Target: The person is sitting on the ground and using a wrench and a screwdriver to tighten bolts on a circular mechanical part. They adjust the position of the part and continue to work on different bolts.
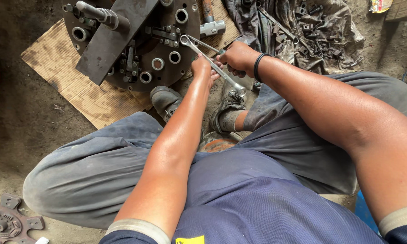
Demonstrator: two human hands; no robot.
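Two hands: left [203, 68], right [239, 56]. Two wrenches: one [210, 63], another [203, 45]. One round plate [167, 58], one steel bar [113, 40], one hammer [211, 25], one cardboard sheet [63, 77], one cloth [330, 40], two shoes [166, 101] [226, 106].

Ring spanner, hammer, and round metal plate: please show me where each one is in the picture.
Ring spanner [212, 64], head view, on the middle of its shaft.
Hammer [211, 28], head view, on its metal head.
Round metal plate [167, 72], head view, on its face near the lower holes.

Hammer [211, 23] lies on cardboard [54, 63], bolts [318, 34] litter a grimy cloth (crumpled), toothed disc [7, 221] on the floor [18, 135].
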